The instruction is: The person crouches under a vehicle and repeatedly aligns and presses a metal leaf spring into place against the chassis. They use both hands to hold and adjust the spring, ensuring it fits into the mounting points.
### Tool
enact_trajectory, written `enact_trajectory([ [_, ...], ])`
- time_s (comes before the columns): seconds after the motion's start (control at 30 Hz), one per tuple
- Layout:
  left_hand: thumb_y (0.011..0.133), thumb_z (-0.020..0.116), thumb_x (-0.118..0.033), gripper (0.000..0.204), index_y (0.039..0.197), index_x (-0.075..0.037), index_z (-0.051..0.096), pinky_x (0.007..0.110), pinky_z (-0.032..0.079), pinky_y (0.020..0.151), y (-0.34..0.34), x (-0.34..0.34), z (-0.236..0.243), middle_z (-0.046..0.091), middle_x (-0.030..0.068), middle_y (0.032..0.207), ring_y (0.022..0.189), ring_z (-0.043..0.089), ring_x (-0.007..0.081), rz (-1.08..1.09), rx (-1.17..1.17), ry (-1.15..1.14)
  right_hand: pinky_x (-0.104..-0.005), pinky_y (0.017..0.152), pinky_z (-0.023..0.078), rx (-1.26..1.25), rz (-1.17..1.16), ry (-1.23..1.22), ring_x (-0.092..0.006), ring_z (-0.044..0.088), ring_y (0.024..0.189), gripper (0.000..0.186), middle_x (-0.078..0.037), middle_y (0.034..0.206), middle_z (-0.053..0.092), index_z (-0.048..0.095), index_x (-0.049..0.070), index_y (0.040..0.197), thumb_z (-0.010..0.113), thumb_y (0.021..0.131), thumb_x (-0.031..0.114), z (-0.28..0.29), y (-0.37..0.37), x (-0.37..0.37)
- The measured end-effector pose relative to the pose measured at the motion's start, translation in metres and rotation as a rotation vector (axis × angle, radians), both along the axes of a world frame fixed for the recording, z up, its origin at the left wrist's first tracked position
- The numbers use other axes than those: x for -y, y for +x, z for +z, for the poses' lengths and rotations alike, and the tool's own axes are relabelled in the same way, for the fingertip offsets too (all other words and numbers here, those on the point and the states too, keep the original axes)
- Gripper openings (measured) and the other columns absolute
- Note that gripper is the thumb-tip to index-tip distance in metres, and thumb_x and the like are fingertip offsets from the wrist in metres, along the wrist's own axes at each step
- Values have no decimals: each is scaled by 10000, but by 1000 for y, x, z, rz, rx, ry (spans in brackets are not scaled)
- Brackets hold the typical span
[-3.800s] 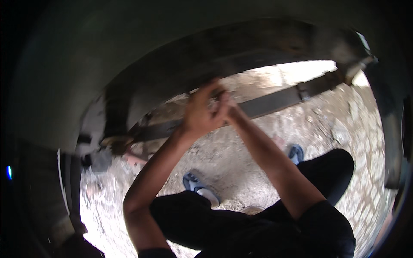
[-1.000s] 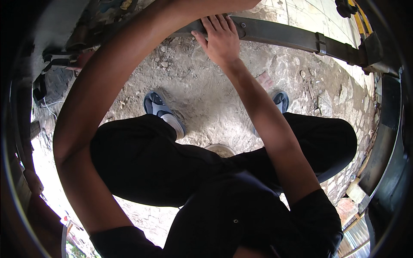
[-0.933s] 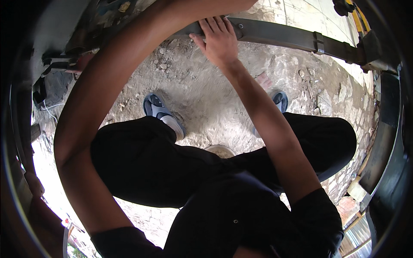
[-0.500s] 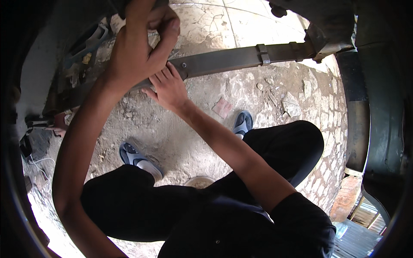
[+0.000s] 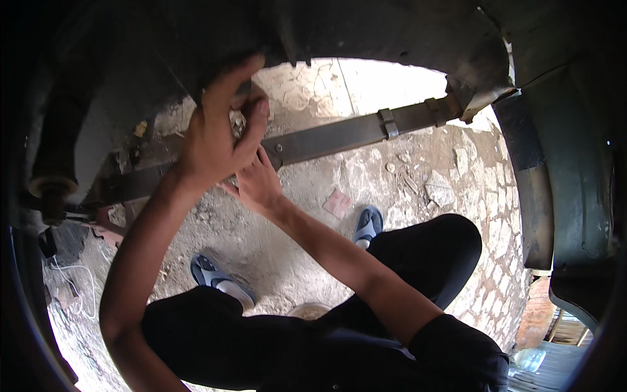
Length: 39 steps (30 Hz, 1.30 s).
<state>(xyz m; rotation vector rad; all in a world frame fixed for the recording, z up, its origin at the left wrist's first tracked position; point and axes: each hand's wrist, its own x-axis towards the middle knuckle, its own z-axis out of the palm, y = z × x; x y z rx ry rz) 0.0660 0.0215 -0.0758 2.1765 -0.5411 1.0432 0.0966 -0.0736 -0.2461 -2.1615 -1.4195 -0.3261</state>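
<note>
A long dark steel leaf spring [image 5: 333,135] with metal clips runs across in front of me, under a vehicle's dark body. My left hand [image 5: 219,134] is raised over its middle, with the fingers bent around a small dark part that I cannot make out. Just below it, my right hand [image 5: 260,183] rests against the spring's lower edge. Its fingers lie on the metal and its thumb is apart below; the left hand hides some of the fingertips. A bolt head [image 5: 279,148] shows on the spring beside the right hand.
The dark underbody [image 5: 366,29] hangs low over my hands. A cylindrical part [image 5: 55,183] hangs at the left, and a large dark green part [image 5: 578,196] stands at the right. Stones and a reddish tile piece [image 5: 337,204] lie on the dirt floor between my feet. A white cable [image 5: 81,271] lies at left.
The view has shifted, so more of the dark underbody shows at the top and the spring sits lower. Both hands stay by the spring's middle; the left hand's index finger now points further up.
</note>
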Motion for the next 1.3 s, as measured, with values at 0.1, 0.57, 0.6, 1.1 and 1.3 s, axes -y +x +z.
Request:
enact_trajectory([
  [0.1,909,500,68,594,1414,-10,198,275,474,664,0,-1,-6,570,85,833,697,546,127,34,9,3,-508,1120,281,13,1,-49,-349,338,1373,822,-224,1446,382,397,-57,1374,633,839,521,0,0,-3],
  [0.57,893,612,-59,392,1247,28,468,361,567,724,5,-1,-14,656,176,917,820,699,276,46,23,-139,-512,1120,285,75,63,-13,-355,329,1379,837,-212,1455,364,350,-20,1413,615,854,543,4,7,-5],
  [0.6,893,611,-59,392,1247,30,468,360,567,725,4,0,-14,657,175,913,817,700,275,19,25,-178,-512,1120,285,70,51,-20,-354,327,1380,836,-212,1457,362,350,-19,1413,616,854,541,4,6,-7],
  [1.1,894,492,105,636,1433,-59,197,281,487,618,4,-4,-7,572,109,872,685,568,136,-18,43,10,-541,1120,274,0,50,8,-373,312,1379,816,-211,1444,364,353,9,1418,613,860,545,10,5,-9],
  [1.3,893,493,106,638,1434,-65,202,281,487,617,3,-4,-8,570,112,866,689,568,138,2,3,3,-544,1124,266,-2,51,-13,-375,317,1374,841,-213,1447,357,352,17,1420,638,835,551,7,6,-10],
])
